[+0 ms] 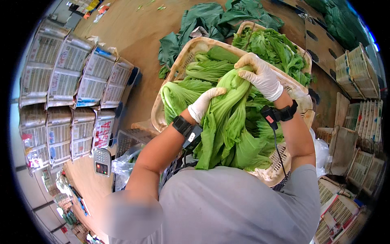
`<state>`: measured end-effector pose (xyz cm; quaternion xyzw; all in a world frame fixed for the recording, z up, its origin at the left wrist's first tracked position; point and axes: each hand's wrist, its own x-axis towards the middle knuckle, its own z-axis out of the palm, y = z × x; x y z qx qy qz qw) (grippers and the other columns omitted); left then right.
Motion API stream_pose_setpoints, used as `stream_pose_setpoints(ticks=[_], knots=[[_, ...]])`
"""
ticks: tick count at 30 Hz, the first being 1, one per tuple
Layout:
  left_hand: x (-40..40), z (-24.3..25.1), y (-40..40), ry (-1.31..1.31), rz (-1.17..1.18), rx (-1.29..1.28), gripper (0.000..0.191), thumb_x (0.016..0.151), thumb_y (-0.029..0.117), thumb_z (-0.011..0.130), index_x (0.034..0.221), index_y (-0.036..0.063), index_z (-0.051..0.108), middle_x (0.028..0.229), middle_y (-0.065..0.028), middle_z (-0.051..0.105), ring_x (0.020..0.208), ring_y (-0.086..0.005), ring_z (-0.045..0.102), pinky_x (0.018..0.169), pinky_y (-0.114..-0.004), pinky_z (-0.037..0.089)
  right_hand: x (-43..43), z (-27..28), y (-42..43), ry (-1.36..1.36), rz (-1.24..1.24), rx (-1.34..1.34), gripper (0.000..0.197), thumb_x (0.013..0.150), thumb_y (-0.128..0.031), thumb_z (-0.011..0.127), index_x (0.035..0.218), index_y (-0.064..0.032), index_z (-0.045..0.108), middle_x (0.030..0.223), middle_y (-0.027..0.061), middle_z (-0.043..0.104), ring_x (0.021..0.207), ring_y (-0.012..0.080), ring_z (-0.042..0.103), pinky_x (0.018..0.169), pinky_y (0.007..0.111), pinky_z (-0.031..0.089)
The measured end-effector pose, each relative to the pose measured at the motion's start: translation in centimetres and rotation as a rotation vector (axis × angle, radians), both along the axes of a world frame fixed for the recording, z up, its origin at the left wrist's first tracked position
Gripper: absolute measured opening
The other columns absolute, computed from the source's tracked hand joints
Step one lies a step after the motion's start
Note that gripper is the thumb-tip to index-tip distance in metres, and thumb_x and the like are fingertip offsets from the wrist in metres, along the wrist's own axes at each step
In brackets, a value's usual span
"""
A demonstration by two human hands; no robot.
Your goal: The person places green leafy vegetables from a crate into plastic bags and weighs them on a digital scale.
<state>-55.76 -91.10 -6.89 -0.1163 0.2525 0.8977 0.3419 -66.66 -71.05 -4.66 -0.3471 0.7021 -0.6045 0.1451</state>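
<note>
A large head of leafy mustard greens (230, 103) is held between my two gloved hands, its root end up and away from me and its leaves hanging towards my chest. My right hand (259, 74), in a white glove, grips the stem base with thumb and fingers. My left hand (208, 102), also gloved, clasps the stalks on the left side, its fingers partly hidden beneath. Under the held head, more heads of greens (182, 91) lie in a cream plastic crate (210, 42) with slotted walls.
A second crate with loose leaves (271, 52) adjoins beyond. Green tarps (204, 18) lie on the floor behind. Stacked plastic crates (67, 70) stand at left, others (358, 73) at right. A scale's keypad display (102, 162) and clear plastic bags (123, 166) are at my left.
</note>
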Motion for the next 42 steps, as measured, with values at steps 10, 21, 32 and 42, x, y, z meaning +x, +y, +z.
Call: stream_pose_setpoints(ticks=[10,21,32,42], knots=[[2.3,-0.9,-0.7,-0.049,0.041,0.135,0.051,0.085,0.021,0.059,0.129,-0.0007,0.046,0.121,-0.0154,0.058,0.106,-0.0250,0.059,0.096,-0.038,0.045,1.7,4.3,-2.2,0.427,0.098,0.237,0.029,0.077,-0.024,0.072,0.091,-0.0037,0.058,0.089,0.0074,0.054,0.086,0.0200,0.055,0.077,0.030,0.045],[3.7,-1.6,-1.0,0.064,0.094,-0.023,0.061,0.081,0.025,0.061,0.133,-0.0005,0.041,0.124,-0.0168,0.055,0.106,-0.0273,0.059,0.097,-0.039,0.044,0.7,1.7,-4.5,-0.124,-0.060,-0.157,0.018,0.079,-0.019,0.069,0.078,-0.0067,0.056,0.072,0.0008,0.052,0.064,0.0118,0.048,0.060,0.026,0.040],[5.6,0.8,-6.2,0.256,0.741,-0.257,0.068,0.074,0.027,0.065,0.132,0.0016,0.042,0.122,-0.0145,0.055,0.107,-0.0282,0.057,0.095,-0.041,0.047,0.6,4.4,-1.5,-0.191,0.064,0.119,0.023,0.091,-0.025,0.056,0.101,-0.0044,0.059,0.096,0.0055,0.062,0.084,0.0167,0.059,0.074,0.031,0.048],[7.7,0.3,-7.8,0.214,0.835,-0.033,0.058,0.082,0.035,0.060,0.127,0.0016,0.047,0.119,-0.0159,0.058,0.101,-0.0305,0.060,0.089,-0.045,0.050,7.5,6.2,-4.9,-0.525,0.366,0.150,0.012,0.084,-0.010,0.065,0.092,-0.0010,0.063,0.080,-0.0014,0.061,0.075,0.0061,0.053,0.069,0.022,0.044]])
